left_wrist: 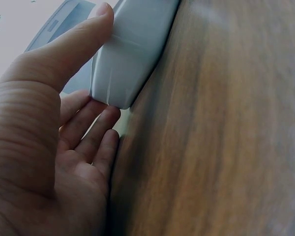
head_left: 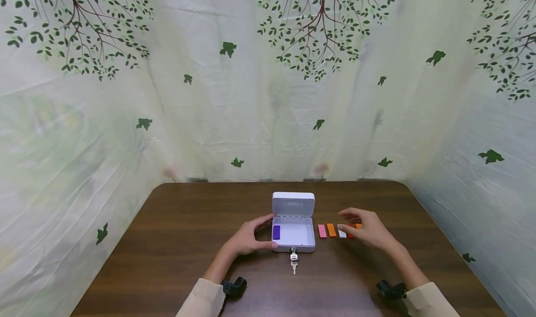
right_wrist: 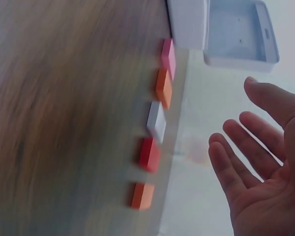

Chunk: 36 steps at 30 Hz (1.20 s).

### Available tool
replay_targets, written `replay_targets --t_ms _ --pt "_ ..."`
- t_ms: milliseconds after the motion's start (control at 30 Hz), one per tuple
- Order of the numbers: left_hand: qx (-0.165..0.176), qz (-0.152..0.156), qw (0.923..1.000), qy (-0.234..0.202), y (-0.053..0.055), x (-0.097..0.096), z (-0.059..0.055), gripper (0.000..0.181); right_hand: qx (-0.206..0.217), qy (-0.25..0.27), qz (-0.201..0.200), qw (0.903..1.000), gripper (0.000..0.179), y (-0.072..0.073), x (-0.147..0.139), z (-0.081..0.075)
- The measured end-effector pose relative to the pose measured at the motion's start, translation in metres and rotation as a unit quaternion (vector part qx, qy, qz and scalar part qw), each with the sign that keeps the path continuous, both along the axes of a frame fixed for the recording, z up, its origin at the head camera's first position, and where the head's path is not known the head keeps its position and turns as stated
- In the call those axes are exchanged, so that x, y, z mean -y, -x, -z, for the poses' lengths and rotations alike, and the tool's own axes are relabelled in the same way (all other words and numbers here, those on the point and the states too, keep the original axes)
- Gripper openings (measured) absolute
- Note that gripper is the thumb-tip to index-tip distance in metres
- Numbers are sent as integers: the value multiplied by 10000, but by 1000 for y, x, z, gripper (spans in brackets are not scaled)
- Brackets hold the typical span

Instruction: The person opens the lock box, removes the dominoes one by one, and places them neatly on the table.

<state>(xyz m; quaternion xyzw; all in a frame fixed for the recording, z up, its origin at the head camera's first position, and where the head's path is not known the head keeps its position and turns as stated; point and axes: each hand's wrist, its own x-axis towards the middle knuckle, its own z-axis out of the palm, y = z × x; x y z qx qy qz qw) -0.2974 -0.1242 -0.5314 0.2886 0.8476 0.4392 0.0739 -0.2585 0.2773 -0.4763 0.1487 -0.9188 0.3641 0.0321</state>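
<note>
A small white metal cash box [head_left: 294, 247] stands on the table with its lid [head_left: 293, 206] raised. Inside, along the left wall, lies a purple block [head_left: 277, 232]. My left hand [head_left: 247, 239] holds the box by its left side, thumb at the front corner and fingers toward the back. To the right of the box is a row of blocks: a pink block [right_wrist: 168, 58], an orange block [right_wrist: 163, 88], a white block [right_wrist: 156, 121], a red block [right_wrist: 149, 154] and another orange block [right_wrist: 143, 195]. My right hand [head_left: 370, 228] hovers over the row's right end, fingers loosely bent, holding nothing.
Keys [head_left: 294, 262] hang from the lock at the box's front. The brown wooden table [head_left: 201, 210] reaches back to a white curtain [head_left: 268, 98] printed with leaves and branches. Each wrist wears a black camera band [head_left: 234, 287].
</note>
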Motion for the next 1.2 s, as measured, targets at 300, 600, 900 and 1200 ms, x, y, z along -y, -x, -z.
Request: replay_targets --t_ms 300,600,900,1200 --pt "-31 -26 10000 46 1 1 1 92 -151 194 -401 9989 33 4 25 -1" --pt "31 5 10000 -32 1 1 1 92 -469 468 -804 9946 32 11 48 1" --pt "15 37 10000 -83 1 2 2 92 -336 464 -1003 9933 42 13 68 -2" --pt "31 0 10000 -75 0 1 1 92 -80 666 -1200 9905 44 16 84 0"
